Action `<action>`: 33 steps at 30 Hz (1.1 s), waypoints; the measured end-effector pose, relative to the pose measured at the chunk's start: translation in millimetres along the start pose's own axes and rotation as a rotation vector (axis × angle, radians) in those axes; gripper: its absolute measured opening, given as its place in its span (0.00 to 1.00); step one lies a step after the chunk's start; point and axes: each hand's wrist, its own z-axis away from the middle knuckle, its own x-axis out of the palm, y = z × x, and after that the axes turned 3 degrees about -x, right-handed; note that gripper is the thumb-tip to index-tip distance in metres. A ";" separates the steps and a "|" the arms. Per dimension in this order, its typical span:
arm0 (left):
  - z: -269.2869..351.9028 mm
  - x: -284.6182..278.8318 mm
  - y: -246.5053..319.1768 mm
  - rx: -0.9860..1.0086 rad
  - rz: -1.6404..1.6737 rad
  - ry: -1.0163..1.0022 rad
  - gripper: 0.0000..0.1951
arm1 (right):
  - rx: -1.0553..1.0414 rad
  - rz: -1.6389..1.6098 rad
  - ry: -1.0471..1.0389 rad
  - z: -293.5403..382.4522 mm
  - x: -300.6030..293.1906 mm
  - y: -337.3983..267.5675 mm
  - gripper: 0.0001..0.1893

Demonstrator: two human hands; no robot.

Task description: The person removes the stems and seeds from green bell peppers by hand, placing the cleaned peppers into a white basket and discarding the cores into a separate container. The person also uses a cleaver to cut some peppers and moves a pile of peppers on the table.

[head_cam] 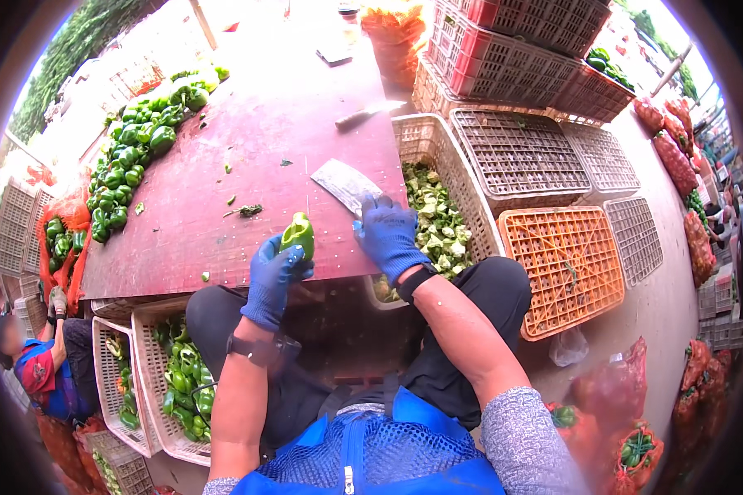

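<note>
My left hand (271,275), in a blue work glove, grips a green bell pepper (299,236) whose opened hollow top faces up, above the near edge of the red tabletop (266,161). To its right, my gloved right hand (389,232) is closed over the handle end of a cleaver (347,185); the handle itself is hidden. The broad blade lies over the board, pointing away to the left. Whole green bell peppers (127,158) are heaped along the table's left side. Stem scraps (243,211) lie between the heap and my hands.
A crate of pepper cores (436,216) stands right of the table, beside upturned crates (563,266). Cut peppers fill a crate (179,377) by my left knee. A second knife (365,114) rests farther back. Another person (56,371) sits at far left near a mesh sack (68,216).
</note>
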 end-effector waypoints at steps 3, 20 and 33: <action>4.1 0.4 0.1 0.011 0.086 -0.074 0.22 | -0.070 -0.271 0.104 1.7 -22.9 -14.9 0.30; 5.4 36.7 18.1 0.039 -0.223 -0.292 0.25 | -0.045 -1.285 -0.354 27.7 -15.3 -8.4 0.32; -4.0 30.1 -22.4 0.119 -0.151 -0.250 0.20 | -0.234 -0.847 -0.102 26.9 15.4 -14.4 0.22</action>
